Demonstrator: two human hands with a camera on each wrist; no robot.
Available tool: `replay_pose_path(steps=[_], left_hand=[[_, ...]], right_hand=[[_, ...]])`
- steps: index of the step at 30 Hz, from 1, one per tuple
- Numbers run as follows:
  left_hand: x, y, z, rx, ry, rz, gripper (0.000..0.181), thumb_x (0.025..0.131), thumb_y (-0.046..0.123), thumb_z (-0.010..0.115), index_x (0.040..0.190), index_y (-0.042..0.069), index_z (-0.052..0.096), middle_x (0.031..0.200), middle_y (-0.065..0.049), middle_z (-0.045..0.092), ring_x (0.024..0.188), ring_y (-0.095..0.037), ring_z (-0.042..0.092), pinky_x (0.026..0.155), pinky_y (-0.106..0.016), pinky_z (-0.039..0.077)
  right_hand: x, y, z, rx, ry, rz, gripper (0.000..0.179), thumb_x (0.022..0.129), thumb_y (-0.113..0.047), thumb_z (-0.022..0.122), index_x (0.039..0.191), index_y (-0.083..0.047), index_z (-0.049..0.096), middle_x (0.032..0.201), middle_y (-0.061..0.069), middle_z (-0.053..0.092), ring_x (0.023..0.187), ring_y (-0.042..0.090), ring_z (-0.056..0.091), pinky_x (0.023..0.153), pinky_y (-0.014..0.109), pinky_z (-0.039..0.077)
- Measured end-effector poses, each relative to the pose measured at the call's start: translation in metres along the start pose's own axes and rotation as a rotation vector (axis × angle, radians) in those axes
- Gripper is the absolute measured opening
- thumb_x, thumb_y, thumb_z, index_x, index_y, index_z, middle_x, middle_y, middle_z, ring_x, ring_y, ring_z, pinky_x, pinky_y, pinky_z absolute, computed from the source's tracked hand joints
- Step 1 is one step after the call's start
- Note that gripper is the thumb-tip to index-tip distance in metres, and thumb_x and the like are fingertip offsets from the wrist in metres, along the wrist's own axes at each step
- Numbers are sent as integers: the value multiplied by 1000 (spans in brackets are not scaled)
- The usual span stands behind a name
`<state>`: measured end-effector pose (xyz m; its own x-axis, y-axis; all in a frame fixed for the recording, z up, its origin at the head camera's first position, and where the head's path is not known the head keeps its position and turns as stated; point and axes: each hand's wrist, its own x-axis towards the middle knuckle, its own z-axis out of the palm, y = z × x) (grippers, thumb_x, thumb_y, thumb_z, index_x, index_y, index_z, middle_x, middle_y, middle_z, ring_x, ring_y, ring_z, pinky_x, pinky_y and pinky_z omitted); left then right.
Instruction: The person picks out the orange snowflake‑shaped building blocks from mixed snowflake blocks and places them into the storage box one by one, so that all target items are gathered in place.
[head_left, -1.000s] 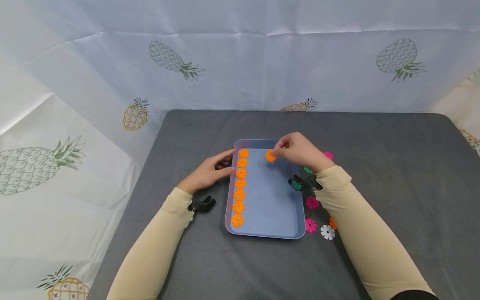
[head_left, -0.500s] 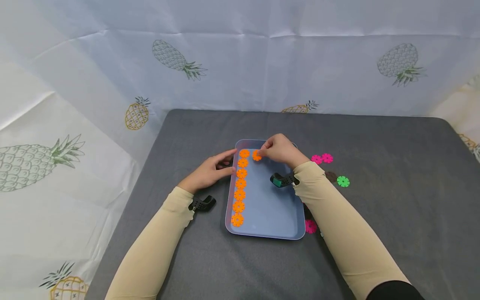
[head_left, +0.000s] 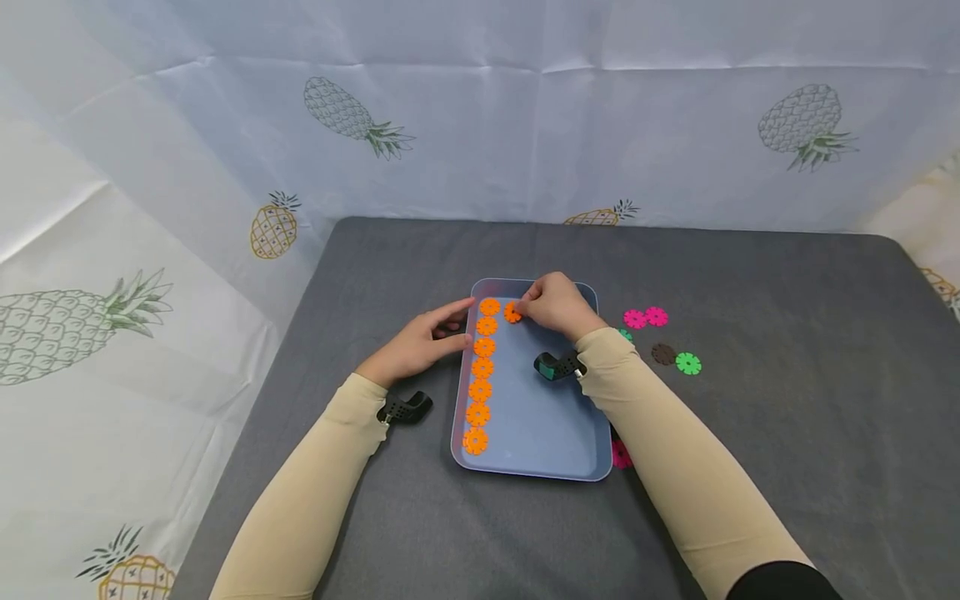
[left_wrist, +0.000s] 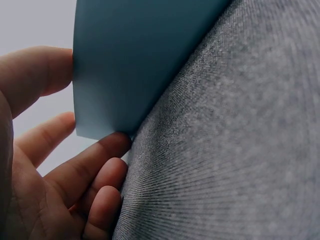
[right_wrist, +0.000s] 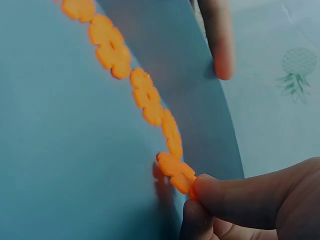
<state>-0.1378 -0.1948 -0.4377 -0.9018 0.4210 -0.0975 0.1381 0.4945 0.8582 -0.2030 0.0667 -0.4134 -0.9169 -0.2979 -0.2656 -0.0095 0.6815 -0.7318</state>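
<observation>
My right hand [head_left: 558, 304] pinches an orange flower-shaped disc [head_left: 512, 312] between thumb and fingers, over the upper part of the blue tray [head_left: 555, 478]. In the right wrist view the pinched disc [right_wrist: 172, 169] is tilted, with a shadow on the tray floor beside it. Along the tray's left wall runs a column of several orange discs [head_left: 482, 367]. My left hand [head_left: 412, 346] is at the outside of that wall, thumb and fingertips against it. The left wrist view shows the fingers [left_wrist: 75, 172] spread loosely at the tray's wall [left_wrist: 120, 65].
Right of the tray lie pink discs [head_left: 646, 317], a brown disc [head_left: 663, 354] and a green disc [head_left: 688, 363]. Another pink disc [head_left: 622, 454] is partly hidden by the right sleeve [head_left: 675, 450]. Grey cloth [head_left: 825, 400] covers the table, with a pineapple-print sheet [head_left: 480, 133] behind.
My right hand has moved left with the orange disc, from the tray's upper middle to beside the top of the column, then barely shifted. My left hand stays in place.
</observation>
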Motion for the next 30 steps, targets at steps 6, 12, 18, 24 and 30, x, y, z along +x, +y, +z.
replay_pose_path(steps=[6, 12, 18, 24, 30], left_hand=[[0, 0, 1, -1, 3, -5, 65, 104, 24, 68, 162, 14, 42, 155, -18, 51, 135, -35, 52, 112, -51, 43], [0, 0, 1, 3, 6, -6, 65, 104, 26, 68, 163, 16, 42, 156, -16, 51, 135, -34, 52, 111, -51, 43], [0, -3, 1, 5, 7, 3, 65, 104, 26, 68, 163, 16, 43, 155, -17, 52, 135, -34, 52, 111, -51, 44], [1, -3, 1, 7, 7, 2, 64, 104, 26, 68, 163, 16, 42, 156, -16, 52, 135, -34, 52, 111, -50, 44], [1, -2, 1, 11, 6, -11, 64, 104, 26, 68, 163, 17, 43, 156, -16, 51, 135, -34, 52, 112, -50, 43]], right_hand=[[-1, -1, 4, -42, 26, 10, 27, 99, -22, 72, 78, -6, 75, 74, 1, 63, 62, 17, 50, 60, 30, 39], [0, -3, 9, -69, 64, 34, 42, 100, -21, 69, 60, -11, 59, 56, -2, 46, 49, 17, 40, 53, 30, 32], [-3, -5, 13, -124, 109, 29, 39, 98, -15, 61, 59, -13, 57, 54, -3, 45, 47, 16, 42, 48, 29, 32], [-4, -7, 13, -156, 134, 24, 35, 97, -14, 60, 62, -13, 59, 57, -2, 47, 51, 17, 46, 48, 29, 34], [-4, -9, 13, -167, 138, 50, 32, 97, -16, 61, 65, -13, 63, 60, -1, 51, 53, 19, 49, 49, 30, 36]])
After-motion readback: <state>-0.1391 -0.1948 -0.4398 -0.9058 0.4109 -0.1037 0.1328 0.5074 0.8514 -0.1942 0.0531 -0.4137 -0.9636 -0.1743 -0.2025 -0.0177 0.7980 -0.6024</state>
